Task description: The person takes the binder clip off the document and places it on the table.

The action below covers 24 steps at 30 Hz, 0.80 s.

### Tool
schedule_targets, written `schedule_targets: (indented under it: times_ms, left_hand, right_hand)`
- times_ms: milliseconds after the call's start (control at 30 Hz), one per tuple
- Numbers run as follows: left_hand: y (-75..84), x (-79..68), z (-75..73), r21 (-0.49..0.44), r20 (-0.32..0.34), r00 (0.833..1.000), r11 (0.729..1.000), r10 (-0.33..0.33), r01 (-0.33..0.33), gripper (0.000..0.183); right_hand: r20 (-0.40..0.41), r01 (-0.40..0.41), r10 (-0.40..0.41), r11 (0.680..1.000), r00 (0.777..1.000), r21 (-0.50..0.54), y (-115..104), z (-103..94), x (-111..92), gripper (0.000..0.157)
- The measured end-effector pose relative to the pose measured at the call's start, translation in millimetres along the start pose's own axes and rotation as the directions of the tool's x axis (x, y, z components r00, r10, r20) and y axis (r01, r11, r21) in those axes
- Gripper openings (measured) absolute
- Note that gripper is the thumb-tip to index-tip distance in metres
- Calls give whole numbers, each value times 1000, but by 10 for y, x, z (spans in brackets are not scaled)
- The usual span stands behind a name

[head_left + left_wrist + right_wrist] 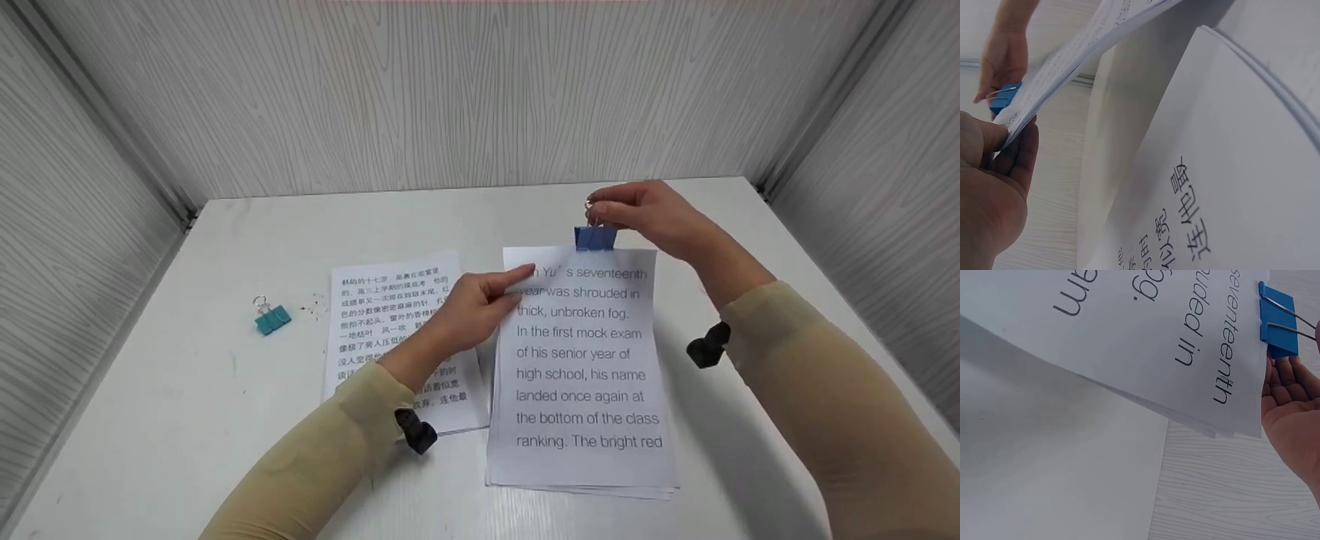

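Observation:
A thin stack of sheets printed in English (577, 375) is raised at its top end. My left hand (472, 311) pinches its left edge near the top, thumb on the front and fingers behind, as the left wrist view (1002, 185) shows. A blue binder clip (595, 240) sits on the top edge of the stack, its jaws over the paper. The fingertips of my right hand (664, 217) hold the clip's wire handles; in the right wrist view the thumb is mostly cut off at the frame's edge, beside the clip (1280, 318).
Sheets printed in Chinese (390, 300) lie left of the English stack, partly under my left forearm. Farther left, a teal binder clip (272, 320) rests on the white table (187, 390) beside small dark specks. Pale wood-grain panels (450, 90) enclose the back and sides.

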<state>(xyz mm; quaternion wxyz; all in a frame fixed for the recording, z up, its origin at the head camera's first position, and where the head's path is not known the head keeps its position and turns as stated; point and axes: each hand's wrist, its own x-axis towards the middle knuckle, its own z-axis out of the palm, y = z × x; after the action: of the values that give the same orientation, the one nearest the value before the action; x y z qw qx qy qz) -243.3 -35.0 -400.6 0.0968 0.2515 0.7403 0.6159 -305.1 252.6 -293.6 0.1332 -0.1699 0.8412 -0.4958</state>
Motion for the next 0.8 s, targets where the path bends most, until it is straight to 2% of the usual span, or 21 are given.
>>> schedule_targets:
  times_ms: [200, 333, 533, 800]
  left_hand:
    - [-52, -5, -44, 14, -21, 1000, 1000, -13, 13, 45]
    - [-80, -2, -99, 12, -50, 998, 999, -36, 37, 45]
    - [-147, 29, -172, -10, -62, 995, 997, -80, 80, 46]
    - [-240, 72, -239, 26, -86, 993, 996, -81, 84, 46]
  right_hand:
    - [-146, 25, -16, 998, 989, 59, 34, -93, -53, 44]
    - [-212, 43, -18, 993, 977, 112, 102, -196, -80, 44]
    - [-257, 49, -10, 988, 966, 147, 478, -368, -94, 44]
    - [-273, -12, 42, 993, 961, 113, 914, -409, -264, 50]
